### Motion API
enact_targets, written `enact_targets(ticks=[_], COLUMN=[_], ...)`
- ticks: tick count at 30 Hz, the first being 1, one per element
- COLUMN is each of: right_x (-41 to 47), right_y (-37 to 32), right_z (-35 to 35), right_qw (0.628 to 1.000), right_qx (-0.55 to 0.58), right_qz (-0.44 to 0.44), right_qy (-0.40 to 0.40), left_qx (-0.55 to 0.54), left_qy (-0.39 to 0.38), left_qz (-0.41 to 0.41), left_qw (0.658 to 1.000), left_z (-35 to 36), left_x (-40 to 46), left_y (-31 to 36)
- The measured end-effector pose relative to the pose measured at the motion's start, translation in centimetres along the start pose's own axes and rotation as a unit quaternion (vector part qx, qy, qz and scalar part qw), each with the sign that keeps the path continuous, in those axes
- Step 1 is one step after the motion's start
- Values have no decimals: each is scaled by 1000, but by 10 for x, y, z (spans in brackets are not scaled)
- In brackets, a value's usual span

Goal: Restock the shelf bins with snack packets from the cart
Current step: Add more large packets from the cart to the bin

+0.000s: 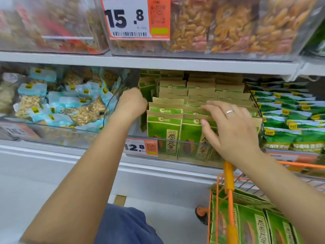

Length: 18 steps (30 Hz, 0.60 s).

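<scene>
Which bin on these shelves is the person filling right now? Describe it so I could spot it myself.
Find the middle shelf under the big 15.8 price tag. The bin there holds upright rows of green and brown paper packets, with both hands on them. Left of it lie loose pale-blue bags; right of it, glossy green ones.

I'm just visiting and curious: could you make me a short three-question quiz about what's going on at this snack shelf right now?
1. True or false: the right hand lies with straight fingers on the tops of the green and brown packets in the middle bin.
2. Which price tag hangs on the front of that bin: A) 15.8, B) 12.8, C) 9.9?
3. Fill in: the left hand is at the ____ end of the packet rows.

Key: 1 true; 2 B, the tag reads 12.8; 3 left. More packets wait in the orange cart.
</scene>
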State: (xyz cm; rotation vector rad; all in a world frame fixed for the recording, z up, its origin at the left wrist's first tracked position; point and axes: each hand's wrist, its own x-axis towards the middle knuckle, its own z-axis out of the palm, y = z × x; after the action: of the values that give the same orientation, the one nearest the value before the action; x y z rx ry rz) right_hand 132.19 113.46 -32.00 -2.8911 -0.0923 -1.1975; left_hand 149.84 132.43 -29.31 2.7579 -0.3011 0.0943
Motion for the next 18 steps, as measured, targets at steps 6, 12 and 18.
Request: enact_targets(ticks=[6,12,18], right_x=[-1,-1,-1], right_y=[0,1,1], right_z=[2,3,3], right_qw=[1000,1000,1000], right_qx=[1,2,3], right_qz=[-4,-6,-7], right_qy=[15,10,9], left_qx=[89,78,34], left_qy=[-14,102,118], left_qz=[-14,10,11], left_qw=[996,992,992], left_z=[-7,8,17], left_x=[34,23,15], left_y=[16,4,2])
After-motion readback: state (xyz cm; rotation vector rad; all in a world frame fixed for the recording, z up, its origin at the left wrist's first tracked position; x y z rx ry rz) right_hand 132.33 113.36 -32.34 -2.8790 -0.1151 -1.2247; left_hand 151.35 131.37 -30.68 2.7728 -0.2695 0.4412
